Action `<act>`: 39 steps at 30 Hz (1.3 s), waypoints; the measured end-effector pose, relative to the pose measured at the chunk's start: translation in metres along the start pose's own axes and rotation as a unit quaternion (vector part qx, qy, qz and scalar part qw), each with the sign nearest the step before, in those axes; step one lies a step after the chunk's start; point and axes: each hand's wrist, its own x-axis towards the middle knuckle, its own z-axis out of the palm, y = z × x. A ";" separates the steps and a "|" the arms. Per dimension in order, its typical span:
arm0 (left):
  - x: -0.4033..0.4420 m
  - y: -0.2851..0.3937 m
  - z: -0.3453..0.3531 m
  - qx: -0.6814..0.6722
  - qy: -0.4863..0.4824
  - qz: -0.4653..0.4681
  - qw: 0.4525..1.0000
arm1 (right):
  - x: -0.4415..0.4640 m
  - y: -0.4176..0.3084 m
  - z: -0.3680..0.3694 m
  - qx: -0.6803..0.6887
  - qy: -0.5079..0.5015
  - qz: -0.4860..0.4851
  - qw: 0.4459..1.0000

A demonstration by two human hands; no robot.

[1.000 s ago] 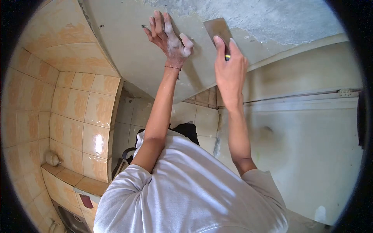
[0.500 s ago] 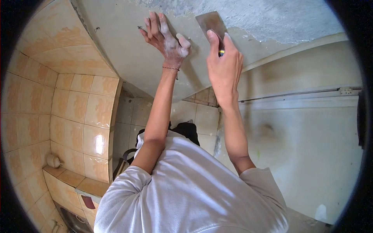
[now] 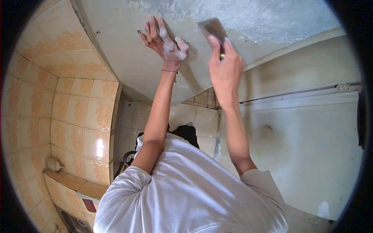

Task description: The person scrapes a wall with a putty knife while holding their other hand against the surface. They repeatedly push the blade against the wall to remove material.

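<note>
A pale shirt (image 3: 194,186) fills the bottom centre. Above it, in the upper centre, the left hand (image 3: 166,44) is spread wide against a grey-green panel (image 3: 132,62), its fingers and thumb dusted white, a thin cord (image 3: 169,71) around the wrist. To its right, the right hand (image 3: 226,64) grips a scraper (image 3: 213,28), narrow around its handle; the slightly blurred blade points to the top of the frame, just beside a rough bluish-grey patch (image 3: 268,19). Farther off, a tiled wall (image 3: 72,103) stands at left, above a ledge (image 3: 74,181) bearing a rounded object (image 3: 54,164).
</note>
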 end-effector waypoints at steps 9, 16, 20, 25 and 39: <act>0.001 0.000 -0.002 0.007 -0.006 0.002 1.000 | 0.001 0.002 0.007 -0.008 0.023 -0.050 0.998; 0.003 -0.001 0.002 0.002 0.008 0.002 1.000 | 0.000 0.005 0.002 0.005 0.008 -0.023 1.000; -0.002 0.001 -0.002 0.005 -0.006 0.002 1.000 | -0.005 0.001 0.007 0.017 -0.001 -0.029 0.999; 0.000 0.002 -0.002 0.012 -0.005 0.008 1.000 | -0.001 0.011 0.005 -0.013 -0.008 -0.021 1.000; 0.000 0.001 0.000 0.004 0.003 0.009 1.000 | -0.003 0.009 -0.005 0.007 -0.006 -0.047 0.999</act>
